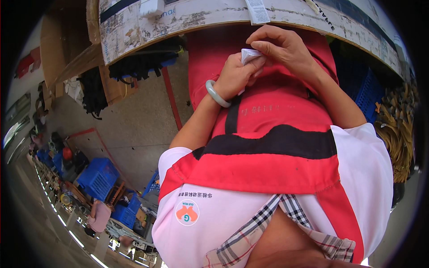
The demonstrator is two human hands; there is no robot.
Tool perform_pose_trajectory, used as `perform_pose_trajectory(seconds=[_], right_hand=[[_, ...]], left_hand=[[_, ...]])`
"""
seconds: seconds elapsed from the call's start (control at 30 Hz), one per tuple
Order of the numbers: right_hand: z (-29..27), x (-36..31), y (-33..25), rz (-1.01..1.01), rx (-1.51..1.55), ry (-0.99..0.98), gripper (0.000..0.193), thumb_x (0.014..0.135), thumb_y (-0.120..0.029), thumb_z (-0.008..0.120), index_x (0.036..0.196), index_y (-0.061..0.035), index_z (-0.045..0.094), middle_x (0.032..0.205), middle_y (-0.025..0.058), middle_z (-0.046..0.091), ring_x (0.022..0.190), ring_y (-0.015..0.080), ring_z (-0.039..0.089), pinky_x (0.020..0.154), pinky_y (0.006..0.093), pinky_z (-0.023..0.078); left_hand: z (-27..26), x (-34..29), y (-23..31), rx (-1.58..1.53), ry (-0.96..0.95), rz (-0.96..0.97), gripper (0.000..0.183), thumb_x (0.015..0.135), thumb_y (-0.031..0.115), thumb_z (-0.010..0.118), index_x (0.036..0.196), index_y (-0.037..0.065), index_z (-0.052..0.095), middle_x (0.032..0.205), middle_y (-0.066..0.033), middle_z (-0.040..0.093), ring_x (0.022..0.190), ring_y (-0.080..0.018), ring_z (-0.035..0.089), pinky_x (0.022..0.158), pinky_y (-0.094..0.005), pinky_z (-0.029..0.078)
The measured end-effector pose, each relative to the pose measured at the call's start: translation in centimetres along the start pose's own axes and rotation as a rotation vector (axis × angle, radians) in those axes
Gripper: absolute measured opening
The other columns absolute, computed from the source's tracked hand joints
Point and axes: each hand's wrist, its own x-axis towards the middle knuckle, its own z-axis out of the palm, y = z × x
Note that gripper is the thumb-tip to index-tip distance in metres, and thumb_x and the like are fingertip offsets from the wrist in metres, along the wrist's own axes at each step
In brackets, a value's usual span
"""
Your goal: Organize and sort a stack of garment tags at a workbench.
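Worn white bench edge [187, 20], both hands, left hand [234, 76], right hand [281, 47], pinching small white label [249, 55]

Both hands raised together before the chest, left hand [234, 73] and right hand [279, 47] fingertips pinched, touching.

Factory workshop floor, worn worktable [187, 20] with scuffed white edge, stacked blue plastic crates [99, 176], cardboard boxes [67, 40], bare concrete floor [134, 120], ceiling strip lights [71, 234].

A small white crumpled paper or cloth piece [248, 55] looks matt. The pale green bangle [216, 94] shines smooth like polished stone. The worn, scuffed wooden bench edge [178, 22] looks rough. The red-and-black apron [268, 134] is matt cloth.
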Motion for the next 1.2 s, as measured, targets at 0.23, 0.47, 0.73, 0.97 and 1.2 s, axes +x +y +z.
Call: perform_pose_trajectory(seconds=[0.23, 0.47, 0.73, 0.97, 1.2], right_hand=[[-1.1, -0.7, -2.1, -0.107, -0.161, -0.056, 0.011, 0.09, -0.006, 0.067, 0.098, -0.0013, 0.065, 0.089, 0.0044, 0.065, 0.082, 0.0125, 0.062, 0.075, 0.027, 0.051], [-0.9, -1.2, -2.2, -0.259, -0.434, -0.157, 0.01, 0.084, 0.0, 0.067, 0.092, -0.0004, 0.062, 0.094, 0.0096, 0.059, 0.086, 0.0243, 0.062, 0.078, 0.032, 0.05], [-1.0, -0.8, -2.0, -0.218, -0.479, -0.095, 0.011, 0.085, -0.007, 0.068, 0.095, -0.0026, 0.067, 0.089, 0.0103, 0.067, 0.082, 0.0268, 0.064, 0.075, 0.035, 0.051], [-0.5, -1.0, -1.9, -0.149, -0.44, -0.041, 0.014, 0.083, -0.012, 0.071, 0.095, -0.0043, 0.068, 0.087, 0.009, 0.067, 0.08, 0.0255, 0.064, 0.073, 0.0331, 0.051], [-0.4, -0.8, -1.6, -0.227, -0.503, -0.023, 0.013, 0.082, -0.014, 0.073, 0.09, -0.0059, 0.068, 0.086, 0.0074, 0.064, 0.081, 0.0245, 0.062, 0.073, 0.0346, 0.05]], left_hand=[[-0.4, 0.1, -0.3, 0.028, -0.014, 0.033, 0.017, 0.098, 0.017, 0.058, 0.094, 0.004, 0.067, 0.065, 0.0039, 0.051, 0.052, -0.0054, 0.043, 0.045, -0.023, 0.034], [-0.9, 0.2, -0.7, -0.081, 0.002, 0.024, 0.008, 0.09, 0.003, 0.055, 0.083, 0.005, 0.06, 0.067, 0.0022, 0.053, 0.053, -0.0055, 0.045, 0.046, -0.0233, 0.035], [-0.8, 0.3, -1.2, -0.05, -0.018, 0.026, 0.008, 0.088, 0.003, 0.056, 0.08, 0.006, 0.057, 0.066, 0.0017, 0.053, 0.054, -0.0061, 0.046, 0.046, -0.0238, 0.035], [-0.2, 0.0, -0.7, 0.019, 0.045, 0.004, 0.008, 0.091, 0.003, 0.052, 0.084, 0.007, 0.053, 0.071, 0.0021, 0.049, 0.054, -0.0045, 0.039, 0.047, -0.0222, 0.029], [-0.4, 0.0, -0.8, -0.039, 0.019, 0.005, 0.007, 0.09, 0.001, 0.052, 0.086, 0.006, 0.053, 0.073, 0.0017, 0.049, 0.055, -0.0044, 0.039, 0.047, -0.0216, 0.03]])
